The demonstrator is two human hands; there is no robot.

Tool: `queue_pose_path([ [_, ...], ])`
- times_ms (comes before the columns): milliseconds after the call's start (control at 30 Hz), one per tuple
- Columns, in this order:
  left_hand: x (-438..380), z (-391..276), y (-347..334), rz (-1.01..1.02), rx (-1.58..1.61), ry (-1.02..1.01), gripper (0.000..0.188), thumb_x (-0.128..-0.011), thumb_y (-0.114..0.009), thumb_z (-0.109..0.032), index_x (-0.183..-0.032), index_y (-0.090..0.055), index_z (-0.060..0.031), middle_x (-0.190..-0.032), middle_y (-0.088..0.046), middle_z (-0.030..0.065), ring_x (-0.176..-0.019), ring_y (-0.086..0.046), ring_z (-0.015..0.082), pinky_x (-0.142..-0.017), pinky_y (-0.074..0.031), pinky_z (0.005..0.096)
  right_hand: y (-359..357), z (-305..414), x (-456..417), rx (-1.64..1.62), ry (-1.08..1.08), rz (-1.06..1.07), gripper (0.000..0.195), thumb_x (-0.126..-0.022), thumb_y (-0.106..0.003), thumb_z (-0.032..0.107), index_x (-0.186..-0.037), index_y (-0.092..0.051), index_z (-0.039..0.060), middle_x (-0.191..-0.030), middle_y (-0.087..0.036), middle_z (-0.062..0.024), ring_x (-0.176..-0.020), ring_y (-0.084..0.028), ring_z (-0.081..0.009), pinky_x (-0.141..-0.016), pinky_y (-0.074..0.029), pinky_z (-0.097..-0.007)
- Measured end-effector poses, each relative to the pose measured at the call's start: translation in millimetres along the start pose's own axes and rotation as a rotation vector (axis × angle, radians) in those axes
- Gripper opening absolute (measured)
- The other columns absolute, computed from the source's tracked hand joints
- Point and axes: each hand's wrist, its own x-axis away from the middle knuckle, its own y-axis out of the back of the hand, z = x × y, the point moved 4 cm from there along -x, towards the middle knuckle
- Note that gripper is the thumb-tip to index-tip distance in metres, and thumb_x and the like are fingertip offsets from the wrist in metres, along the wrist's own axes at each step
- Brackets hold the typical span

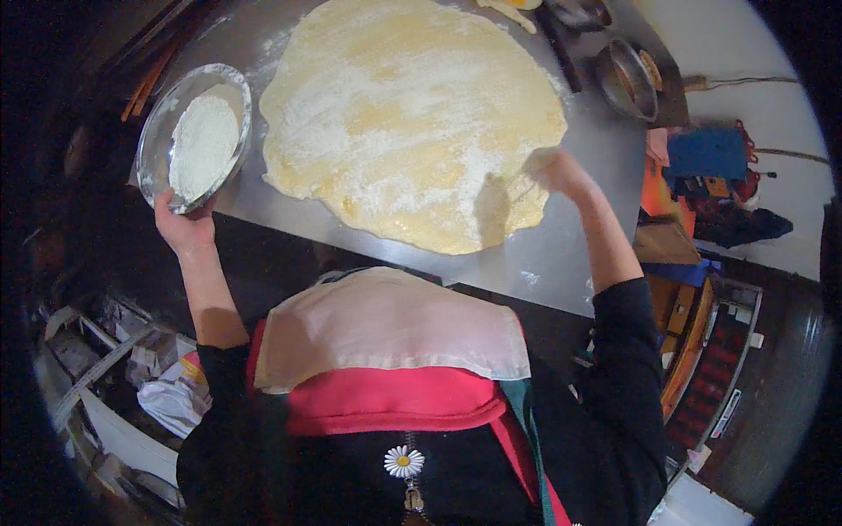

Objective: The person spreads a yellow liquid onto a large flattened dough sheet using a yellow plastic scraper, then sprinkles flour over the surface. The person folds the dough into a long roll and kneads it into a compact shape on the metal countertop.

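A large sheet of rolled-out dough (pixel 395 125), thin and pale yellow, lies on the steel worktop (pixel 388 253) with white flour streaked over it. My left hand (pixel 184 227) grips the near rim of a metal bowl (pixel 154 158), tilted at the table's left edge. Inside the bowl is a heap of white flour (pixel 205 144). Over the dough's right side is my right hand (pixel 552 171), blurred and casting a shadow on the sheet. Its fingertips are too smeared to show whether flour is held in them.
At the back right are a round metal pan (pixel 628 79) and a dark bar-shaped tool (pixel 559 49). Wooden sticks (pixel 154 75) lie far left. Shelving with boxes (pixel 677 309) stands right of the table. My apron (pixel 395 322) is close to the front edge.
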Motion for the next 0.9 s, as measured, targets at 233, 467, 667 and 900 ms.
queue_pose_path([
  [233, 8, -4, -6, -0.01, -0.002, -0.022, 0.053, -0.07, -0.047, -0.023, -0.119, -0.036, -0.0067, -0.115, -0.042, 0.013, -0.102, -0.045, 0.0315, -0.075, -0.044, 0.0481, 128, 32, -50, -0.127, -0.082, -0.394, 0.013, -0.076, -0.051, 0.012, -0.085, -0.059, 0.0047, -0.066, -0.056, -0.0066, -0.058, -0.047, -0.0119, -0.055, -0.041, -0.0303],
  [467, 14, -5, -1, -0.095, 0.019, -0.07, 0.056, -0.069, -0.049, -0.023, -0.121, -0.035, -0.0079, -0.116, -0.043, 0.012, -0.102, -0.046, 0.0295, -0.074, -0.044, 0.0448, 168, 43, -155, 0.529, 0.21, -0.32, 0.017, -0.074, -0.052, 0.016, -0.082, -0.058, 0.0016, -0.074, -0.06, -0.0053, -0.062, -0.053, -0.0204, -0.056, -0.043, -0.0362],
  [667, 16, 5, -7, -0.128, 0.024, -0.076, 0.047, -0.071, -0.047, -0.024, -0.114, -0.043, -0.0061, -0.111, -0.049, 0.0087, -0.1, -0.049, 0.0258, -0.076, -0.044, 0.0425, 183, -15, -182, 1.487, 0.283, -0.046, 0.009, -0.073, -0.051, 0.009, -0.073, -0.06, 0.0112, -0.06, -0.057, -0.0022, -0.056, -0.056, -0.0171, -0.05, -0.042, -0.0291],
  [900, 12, -3, 9, -0.108, 0.004, -0.077, 0.042, -0.071, -0.048, -0.021, -0.109, -0.046, -0.0036, -0.107, -0.051, 0.0087, -0.097, -0.052, 0.0237, -0.076, -0.045, 0.038, 145, -120, -121, 0.918, 0.128, 0.067, 0.017, -0.071, -0.054, 0.021, -0.081, -0.061, 0.0089, -0.073, -0.061, -0.0083, -0.059, -0.056, -0.0181, -0.052, -0.043, -0.0279],
])
